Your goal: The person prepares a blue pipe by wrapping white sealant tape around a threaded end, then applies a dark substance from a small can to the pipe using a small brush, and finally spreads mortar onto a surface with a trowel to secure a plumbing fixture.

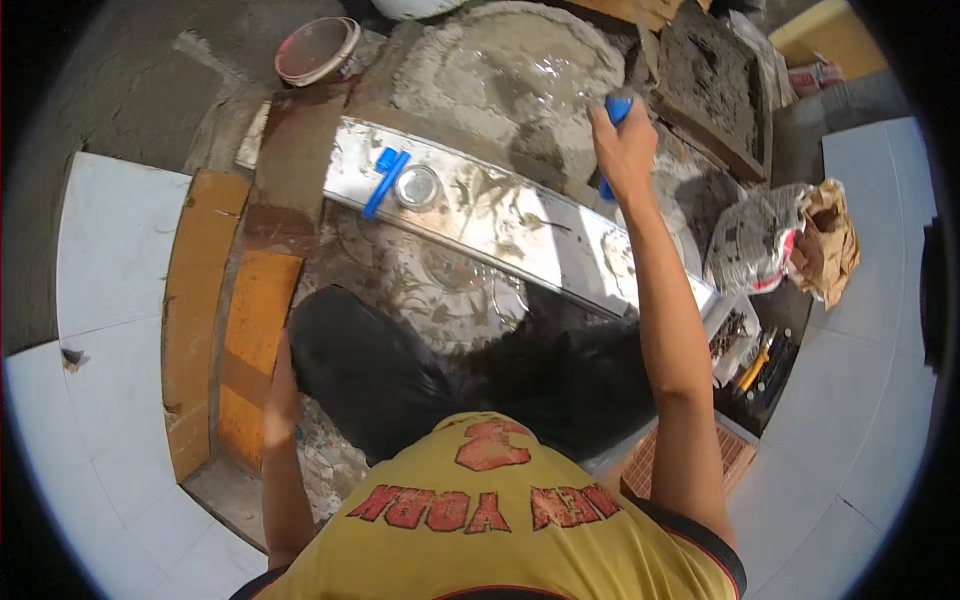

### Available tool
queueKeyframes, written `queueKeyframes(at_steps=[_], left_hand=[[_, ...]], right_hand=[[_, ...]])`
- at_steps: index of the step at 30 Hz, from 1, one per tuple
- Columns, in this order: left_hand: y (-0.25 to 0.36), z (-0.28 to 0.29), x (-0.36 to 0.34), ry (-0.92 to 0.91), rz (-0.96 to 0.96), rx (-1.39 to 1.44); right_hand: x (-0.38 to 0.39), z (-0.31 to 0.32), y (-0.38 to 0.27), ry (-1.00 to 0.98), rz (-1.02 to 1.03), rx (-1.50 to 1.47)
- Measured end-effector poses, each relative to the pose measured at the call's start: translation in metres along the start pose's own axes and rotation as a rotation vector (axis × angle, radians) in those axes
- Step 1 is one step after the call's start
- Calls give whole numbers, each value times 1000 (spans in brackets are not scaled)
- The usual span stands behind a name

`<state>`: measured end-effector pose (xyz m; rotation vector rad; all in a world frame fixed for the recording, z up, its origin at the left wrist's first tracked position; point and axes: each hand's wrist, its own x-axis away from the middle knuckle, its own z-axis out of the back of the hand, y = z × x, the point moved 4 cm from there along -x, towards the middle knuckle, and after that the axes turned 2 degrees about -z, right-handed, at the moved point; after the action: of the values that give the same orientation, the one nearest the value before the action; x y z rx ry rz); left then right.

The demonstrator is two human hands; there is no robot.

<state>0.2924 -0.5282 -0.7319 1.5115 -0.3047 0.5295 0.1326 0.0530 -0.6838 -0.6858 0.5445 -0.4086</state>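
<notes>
My right hand is closed around a blue-handled tool beside a heap of wet mortar. A bit of blue also shows under the hand; what the tool ends in cannot be made out. Low at my left side, my left hand is beside my leg and an orange board, its fingers mostly hidden. In front of my knees lies a long white plank, smeared with mortar. On it rest a blue T-shaped piece and a small round tin.
A round bucket stands far left, and a mortar-filled wooden tray far right. Bags sit at the right, above a box of tools and a brick. White tiles line both sides.
</notes>
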Motion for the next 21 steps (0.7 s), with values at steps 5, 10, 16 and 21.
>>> queueKeyframes(at_steps=[5, 10, 16, 21], left_hand=[[153, -97, 38, -422, -292, -1057], [199, -224, -35, -611, -1133, -1010], [106, -283, -124, -557, -984, -1521], [97, -282, -149, -619, -1089, -1198]], right_hand=[[-9, -20, 44, -554, -439, -98], [1, -13, 7, -622, -174, 89], [42, 53, -44, -626, 158, 335], [56, 80, -95, -790, 274, 597]])
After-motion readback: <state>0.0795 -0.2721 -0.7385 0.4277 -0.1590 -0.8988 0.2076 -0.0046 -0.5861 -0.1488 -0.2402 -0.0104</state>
